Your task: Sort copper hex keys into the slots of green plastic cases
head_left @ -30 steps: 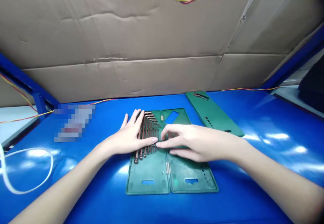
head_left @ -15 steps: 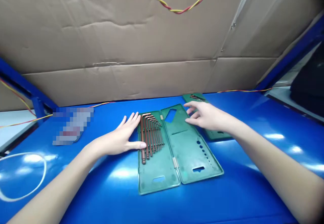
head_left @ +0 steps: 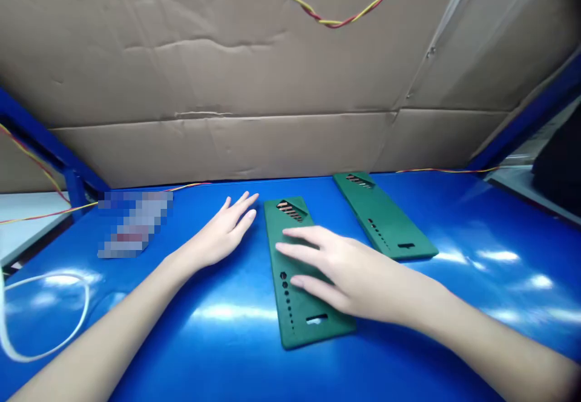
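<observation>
The right hand [head_left: 349, 275] lay flat, palm down, on the closed green hex-key case [head_left: 299, 269], fingers spread and extended toward the left edge of the lid; it pressed on the case rather than gripping anything. The case rested on the blue table [head_left: 218, 341], near the middle, its long axis running away from the viewer, with a row of small holes and a slot near the front end and a window at the far end showing the copper-coloured hex keys [head_left: 289, 210]. Just left of the case, the left hand [head_left: 222, 232] rested open on the table, fingers straight and pointing away, holding nothing and apart from the case. A white cable loop [head_left: 45, 311] lay at the left edge. Farther right, a 2nd closed green case [head_left: 385, 217] lay at an angle. Behind everything stood a cardboard wall [head_left: 254, 87], with a twisted red-and-yellow wire [head_left: 331, 20] hanging across it.
</observation>
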Action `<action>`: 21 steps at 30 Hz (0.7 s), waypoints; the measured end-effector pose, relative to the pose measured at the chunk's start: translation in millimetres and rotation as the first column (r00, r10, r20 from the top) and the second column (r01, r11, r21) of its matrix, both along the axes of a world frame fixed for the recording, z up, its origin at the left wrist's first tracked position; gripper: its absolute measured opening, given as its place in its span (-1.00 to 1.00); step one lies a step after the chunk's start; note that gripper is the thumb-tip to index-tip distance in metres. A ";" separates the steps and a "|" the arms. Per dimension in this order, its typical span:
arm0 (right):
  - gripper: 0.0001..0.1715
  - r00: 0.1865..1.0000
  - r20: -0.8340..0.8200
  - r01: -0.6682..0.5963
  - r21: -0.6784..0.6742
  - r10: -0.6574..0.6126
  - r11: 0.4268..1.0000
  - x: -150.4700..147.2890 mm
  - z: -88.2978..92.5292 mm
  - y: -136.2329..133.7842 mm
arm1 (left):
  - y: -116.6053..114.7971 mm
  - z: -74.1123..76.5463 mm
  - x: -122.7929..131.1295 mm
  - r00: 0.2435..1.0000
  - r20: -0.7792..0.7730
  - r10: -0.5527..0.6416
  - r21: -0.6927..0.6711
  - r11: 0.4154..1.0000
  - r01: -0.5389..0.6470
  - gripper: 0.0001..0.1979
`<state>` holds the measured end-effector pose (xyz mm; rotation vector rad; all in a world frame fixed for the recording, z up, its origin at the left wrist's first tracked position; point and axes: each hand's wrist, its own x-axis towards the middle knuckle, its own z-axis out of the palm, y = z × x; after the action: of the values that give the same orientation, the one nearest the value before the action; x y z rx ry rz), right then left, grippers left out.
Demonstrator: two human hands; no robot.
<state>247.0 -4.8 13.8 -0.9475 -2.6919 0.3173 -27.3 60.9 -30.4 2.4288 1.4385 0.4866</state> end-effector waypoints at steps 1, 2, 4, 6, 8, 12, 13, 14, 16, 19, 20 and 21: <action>-0.50 0.998 0.041 -0.041 0.010 0.040 0.999 -2.6 -2.6 -4.2 | 0.1 -0.3 0.9 1.000 -0.007 -0.018 0.011 1.000 0.018 -0.41; -0.52 0.995 0.068 -0.074 0.022 0.072 0.997 -4.4 -4.1 -8.1 | 0.1 -1.2 2.0 0.999 -0.021 -0.040 0.023 0.999 0.041 -0.43; -0.53 0.988 0.103 -0.124 0.060 0.118 0.990 -6.9 -4.5 -15.6 | -0.1 -4.0 4.5 0.995 -0.065 -0.072 0.040 0.996 0.074 -0.44; -0.50 0.975 0.158 -0.171 0.091 0.156 0.981 -8.8 -3.5 -22.6 | -0.7 -6.7 6.8 0.992 -0.108 -0.071 0.052 0.996 0.076 -0.41; -0.45 0.955 0.235 -0.209 0.100 0.181 0.973 -11.1 -3.7 -28.6 | -1.9 -8.2 8.9 0.988 -0.143 -0.059 0.062 0.996 0.069 -0.38; -0.40 0.937 0.299 -0.229 0.137 0.180 0.964 -17.9 -9.7 -35.0 | -6.0 -6.8 13.2 0.972 -0.230 -0.045 0.094 0.993 0.068 -0.38; -0.43 0.944 0.283 -0.222 0.157 0.172 0.962 -19.7 -11.3 -35.3 | -7.0 -6.3 14.2 0.968 -0.247 -0.043 0.101 0.992 0.070 -0.38; -0.49 0.956 0.250 -0.201 0.168 0.155 0.965 -21.4 -12.4 -35.1 | -7.8 -6.1 15.0 0.964 -0.262 -0.042 0.106 0.992 0.072 -0.38; -0.59 0.983 0.151 -0.122 0.140 0.100 0.983 -24.1 -13.4 -32.9 | -8.4 -6.8 15.5 0.959 -0.282 -0.040 0.110 0.991 0.073 -0.38; -0.56 0.999 0.001 0.035 0.019 -0.035 0.999 -26.5 -13.6 -26.3 | -6.9 -10.6 12.7 0.958 -0.284 -0.044 0.095 0.993 0.074 -0.38; -0.53 0.997 -0.026 0.077 -0.011 -0.077 0.997 -27.0 -14.3 -23.7 | -5.9 -12.1 11.1 0.960 -0.276 -0.047 0.084 0.994 0.072 -0.38; -0.51 0.992 -0.043 0.119 -0.027 -0.120 0.993 -27.2 -15.5 -21.1 | -4.9 -13.5 9.3 0.963 -0.264 -0.045 0.074 0.995 0.067 -0.36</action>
<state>219.8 -25.8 -1.7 -1.0905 -2.5836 0.3421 -18.1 56.0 -43.8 2.6742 1.4694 0.2208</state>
